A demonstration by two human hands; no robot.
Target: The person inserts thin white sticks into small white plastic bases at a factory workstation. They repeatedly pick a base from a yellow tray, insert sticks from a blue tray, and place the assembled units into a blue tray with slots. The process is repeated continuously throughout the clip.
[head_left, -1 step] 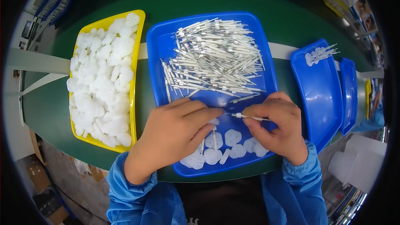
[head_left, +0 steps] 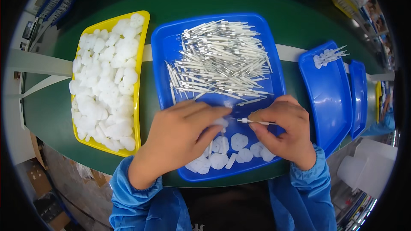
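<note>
My right hand (head_left: 284,126) pinches a thin white rod (head_left: 245,120) with a metal band; its tip points left. Beside that tip, my left hand (head_left: 175,134) holds a small translucent white disc (head_left: 221,122) between thumb and fingers, blurred by motion. I cannot tell whether disc and rod touch. Both hands are over the near part of a blue tray (head_left: 156,77). A heap of similar white rods (head_left: 222,60) fills its far part. Several loose white discs (head_left: 239,141) lie at its near edge, some partly hidden by my left hand.
To the left stands a yellow tray (head_left: 138,98) piled with white discs (head_left: 107,81). A second blue tray (head_left: 327,98) at the right carries a few rods with discs attached (head_left: 329,56). Another blue tray (head_left: 358,98) is beyond it. All stand on a green table (head_left: 180,2).
My left fingertips have shifted slightly up, and the disc between them shows more plainly. My right hand with the rod has hardly moved.
</note>
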